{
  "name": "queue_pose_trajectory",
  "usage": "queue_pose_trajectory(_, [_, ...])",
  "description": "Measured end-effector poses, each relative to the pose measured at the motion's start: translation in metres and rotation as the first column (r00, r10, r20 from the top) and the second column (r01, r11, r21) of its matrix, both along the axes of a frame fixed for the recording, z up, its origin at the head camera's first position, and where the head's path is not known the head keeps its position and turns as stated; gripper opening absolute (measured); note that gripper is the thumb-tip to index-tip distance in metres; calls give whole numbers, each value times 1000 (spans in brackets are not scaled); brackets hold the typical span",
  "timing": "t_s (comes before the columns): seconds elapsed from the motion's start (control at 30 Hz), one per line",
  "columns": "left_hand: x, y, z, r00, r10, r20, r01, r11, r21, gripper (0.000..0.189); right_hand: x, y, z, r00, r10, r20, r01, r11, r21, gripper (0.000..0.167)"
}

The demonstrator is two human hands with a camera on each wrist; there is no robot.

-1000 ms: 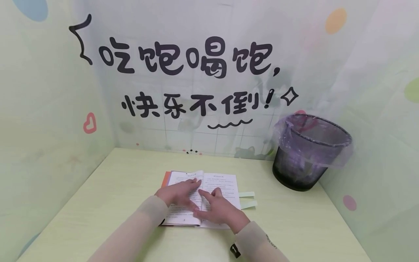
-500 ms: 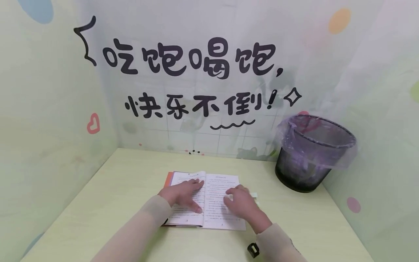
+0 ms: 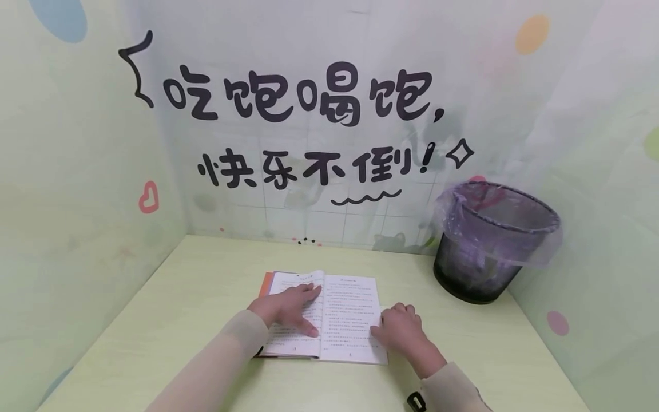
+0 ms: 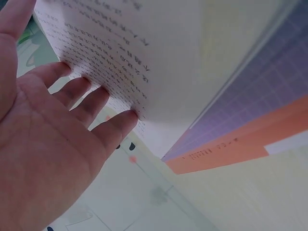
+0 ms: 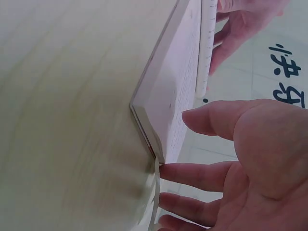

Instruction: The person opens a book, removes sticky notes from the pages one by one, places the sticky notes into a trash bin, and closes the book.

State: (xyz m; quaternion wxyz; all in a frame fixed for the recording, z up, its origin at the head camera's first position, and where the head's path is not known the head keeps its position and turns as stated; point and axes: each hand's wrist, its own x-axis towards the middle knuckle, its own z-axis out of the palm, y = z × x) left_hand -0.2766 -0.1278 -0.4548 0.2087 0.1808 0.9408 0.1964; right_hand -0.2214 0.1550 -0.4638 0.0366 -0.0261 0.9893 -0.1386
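An open book [image 3: 350, 320] with printed pages lies on the table. My left hand [image 3: 293, 309] rests spread on its left page, thumb and fingertips near the fold. In the left wrist view, fairly straight fingers touch the page [image 4: 115, 53], beside the orange and purple cover [image 4: 226, 149]. My right hand [image 3: 404, 329] is at the book's right edge. In the right wrist view its extended fingers touch a thin pale strip [image 5: 155, 202] jutting from the book, while the thumb stays apart from them near the page. From the head view, the right hand hides the strips.
A black wastebasket [image 3: 468, 277] with a purple liner stands at the table's back right. Printed walls [image 3: 309, 223] enclose the table [image 3: 216, 263] at the back and both sides. A small black piece [image 3: 416, 401] shows by the right sleeve.
My right hand has moved from the book's fold across the right page to its right edge, covering the pale green strips seen earlier. The left hand has stayed on the left page.
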Motion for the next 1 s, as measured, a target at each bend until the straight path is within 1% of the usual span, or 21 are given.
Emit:
queue_pose_trajectory(0.23, [0,0,0,1000,-4,-1,4,1000,1,113,2,-1,-1,999,-7,-42,5,999,-43,30])
queue_pose_trajectory(0.43, [1,-1,1,1000,11,12,-11,1000,14,114,4,-1,5,997,13,-76,-20,996,-91,41])
queue_pose_trajectory(0.57, [1,-1,2,1000,10,14,-10,1000,16,113,5,-2,7,994,28,-106,-41,991,-124,47])
queue_pose_trajectory(0.67, [2,-1,3,1000,8,11,-8,1000,13,113,6,-3,9,992,36,-122,-57,983,-177,49])
queue_pose_trajectory(0.73, [2,-1,2,1000,8,10,-8,1000,12,113,6,-5,11,992,47,-118,-74,969,-235,49])
queue_pose_trajectory(0.77, [2,-2,2,1000,8,9,-8,1000,13,113,6,-6,12,992,57,-111,-86,957,-276,49])
queue_pose_trajectory(0.83, [2,-2,2,1000,6,6,-6,1000,16,113,6,-8,13,992,91,-90,-119,921,-372,45])
queue_pose_trajectory(0.9, [3,-2,2,1000,5,5,-5,1000,20,113,6,-10,14,990,132,-53,-141,864,-484,45])
queue_pose_trajectory(0.97, [3,-2,2,1000,4,2,-4,1000,28,113,6,-11,14,980,199,-16,-171,793,-585,53])
queue_pose_trajectory(1.0, [3,-2,2,1000,3,0,-3,1000,31,113,6,-12,13,972,236,0,-186,766,-616,58])
